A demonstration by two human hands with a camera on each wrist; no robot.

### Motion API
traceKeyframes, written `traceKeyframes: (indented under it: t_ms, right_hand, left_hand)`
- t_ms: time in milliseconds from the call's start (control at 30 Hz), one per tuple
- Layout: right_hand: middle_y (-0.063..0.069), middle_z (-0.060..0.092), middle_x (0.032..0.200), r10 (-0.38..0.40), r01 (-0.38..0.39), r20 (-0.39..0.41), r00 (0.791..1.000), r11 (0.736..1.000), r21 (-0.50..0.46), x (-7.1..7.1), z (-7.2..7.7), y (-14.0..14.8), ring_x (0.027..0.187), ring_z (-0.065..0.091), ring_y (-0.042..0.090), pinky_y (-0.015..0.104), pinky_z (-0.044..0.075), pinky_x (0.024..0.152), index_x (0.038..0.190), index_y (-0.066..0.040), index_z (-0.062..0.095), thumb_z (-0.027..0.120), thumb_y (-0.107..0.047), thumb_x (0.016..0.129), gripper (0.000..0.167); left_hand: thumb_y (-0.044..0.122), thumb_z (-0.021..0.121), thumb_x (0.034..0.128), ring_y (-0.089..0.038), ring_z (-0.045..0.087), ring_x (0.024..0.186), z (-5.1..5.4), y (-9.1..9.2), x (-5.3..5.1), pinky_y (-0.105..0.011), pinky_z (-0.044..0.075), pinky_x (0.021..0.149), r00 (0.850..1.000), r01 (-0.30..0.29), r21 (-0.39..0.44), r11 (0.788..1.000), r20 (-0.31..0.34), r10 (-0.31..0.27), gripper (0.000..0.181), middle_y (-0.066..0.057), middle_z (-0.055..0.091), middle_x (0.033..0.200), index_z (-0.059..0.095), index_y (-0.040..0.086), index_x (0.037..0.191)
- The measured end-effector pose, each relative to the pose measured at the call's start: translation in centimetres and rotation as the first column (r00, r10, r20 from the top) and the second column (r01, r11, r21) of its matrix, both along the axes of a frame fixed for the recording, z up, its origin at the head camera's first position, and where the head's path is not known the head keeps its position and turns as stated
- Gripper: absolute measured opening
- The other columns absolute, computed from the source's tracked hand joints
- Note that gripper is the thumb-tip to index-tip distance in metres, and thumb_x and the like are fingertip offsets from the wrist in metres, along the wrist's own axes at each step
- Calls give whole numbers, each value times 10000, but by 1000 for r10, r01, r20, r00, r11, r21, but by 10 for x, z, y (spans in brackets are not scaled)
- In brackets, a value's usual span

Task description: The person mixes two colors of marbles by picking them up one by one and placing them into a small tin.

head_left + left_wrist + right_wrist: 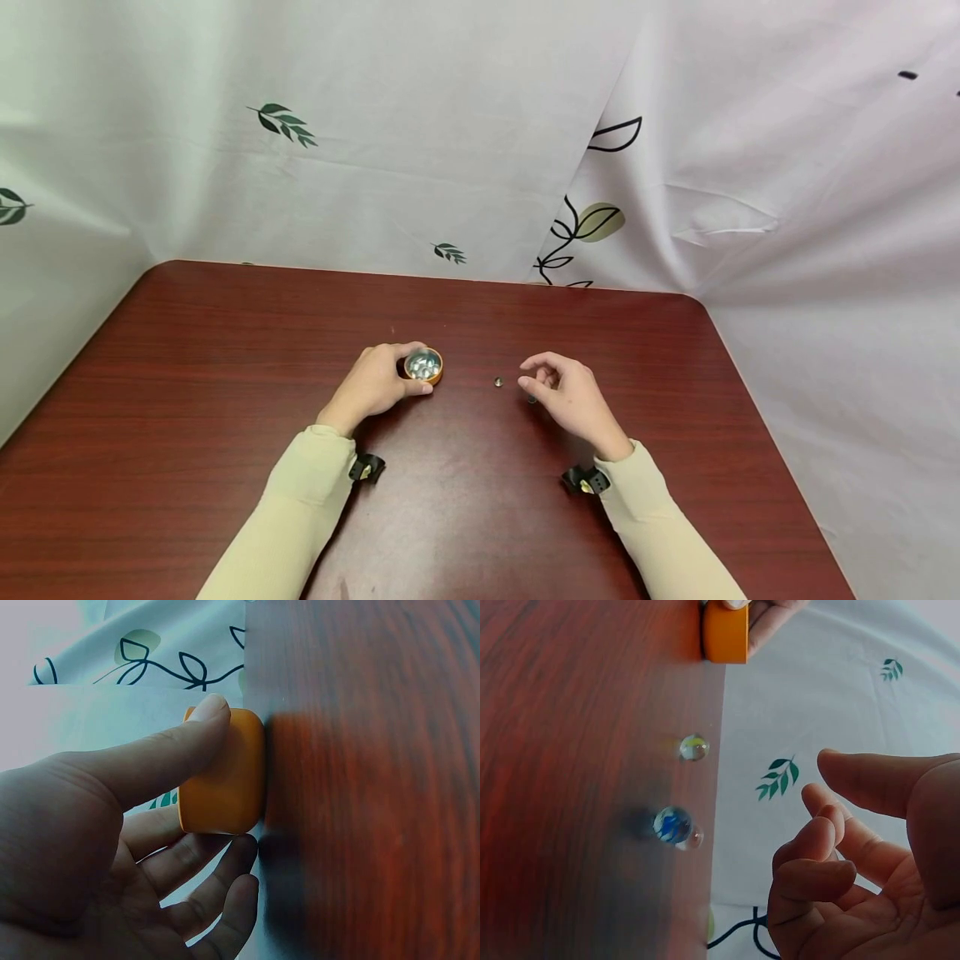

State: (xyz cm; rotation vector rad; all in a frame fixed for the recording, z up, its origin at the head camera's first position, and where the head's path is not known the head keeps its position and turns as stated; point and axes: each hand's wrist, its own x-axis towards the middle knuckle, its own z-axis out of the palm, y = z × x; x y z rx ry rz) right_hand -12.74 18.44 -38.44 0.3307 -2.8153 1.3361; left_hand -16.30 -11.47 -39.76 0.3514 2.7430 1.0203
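A small orange bowl (436, 381) stands on the table with several shiny, clear glass marbles (423, 364) inside. My left hand (372, 379) grips its sides between thumb and fingers; the left wrist view shows the bowl's smooth orange wall (229, 769). Over the table to the right hovers my right hand (573, 398), thumb and forefinger apart, the other fingers loosely curled, nothing between them. Beneath it, in the right wrist view, lie a blue-and-white marble (673, 825) and a clear marble (696, 838) partly behind it. Closer to the bowl sits a clear marble with yellow (694, 747).
The dark red wooden table (465, 500) has rounded far corners. White cloth (420, 167) printed with leaves hangs along its back and sides. Each wrist wears a black strap device, such as the left one (367, 468).
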Motion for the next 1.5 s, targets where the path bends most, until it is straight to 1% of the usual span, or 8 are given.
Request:
traceKeyframes:
  t_ms: [300, 567, 733, 1033, 1233, 1500]
  right_hand:
    - [-18, 564, 738, -17, 15, 45, 999, 999, 34, 0, -4, 7, 653, 523, 157, 262, 416, 585, 1034, -105, 730, 760, -149, 900, 144]
    - [-23, 572, 729, 0, -5, 73, 997, 998, 63, 0, -7, 10, 637, 525, 153, 260, 414, 572, 1038, -89, 740, 774, -144, 881, 170]
    - [-25, 572, 714, 11, -20, 110, 994, 997, 77, 0, -9, 12, 626, 525, 151, 262, 418, 576, 1029, -95, 742, 779, -137, 872, 167]
    - [-13, 578, 711, 17, -31, 169, 986, 996, 80, -1, -14, 15, 619, 527, 156, 265, 427, 586, 1030, -84, 735, 784, -118, 867, 174]
    - [-5, 577, 704, 27, -42, 185, 982, 996, 77, -2, -16, 16, 610, 522, 150, 271, 424, 584, 1033, -74, 735, 777, -92, 869, 170]
    - [-8, 579, 694, 22, -43, 211, 977, 995, 93, -2, -19, 17, 600, 521, 147, 284, 432, 583, 1027, -82, 733, 781, -88, 866, 168]
  left_hand:
    - [281, 853, 821, -352, 558, 1213, -1, 0, 0, -487, 466, 971, 1000, -5, 9, 1000, 1, 4, 624, -121, 670, 1263, 623, 152, 1386]
    - [280, 852, 823, -349, 561, 1206, 0, 0, 0, -484, 466, 970, 1000, 1, 10, 1000, -3, -1, 623, -117, 674, 1252, 622, 150, 1387]
    - [282, 851, 824, -356, 552, 1223, -1, 0, -1, -488, 461, 979, 1000, 0, 7, 1000, -1, 0, 632, -121, 670, 1262, 616, 150, 1396]
    - [280, 852, 823, -376, 541, 1226, -1, 0, -2, -496, 453, 989, 1000, -3, 2, 1000, -7, 3, 630, -124, 671, 1262, 618, 144, 1392]
    - [290, 851, 826, -395, 523, 1223, 0, 1, -1, -501, 451, 986, 1000, -7, -2, 1000, 0, 7, 611, -120, 677, 1243, 627, 161, 1380]
    - [288, 850, 826, -404, 508, 1249, -1, 0, 0, -510, 443, 997, 1000, -9, -5, 1000, 8, 9, 624, -125, 667, 1265, 619, 159, 1391]
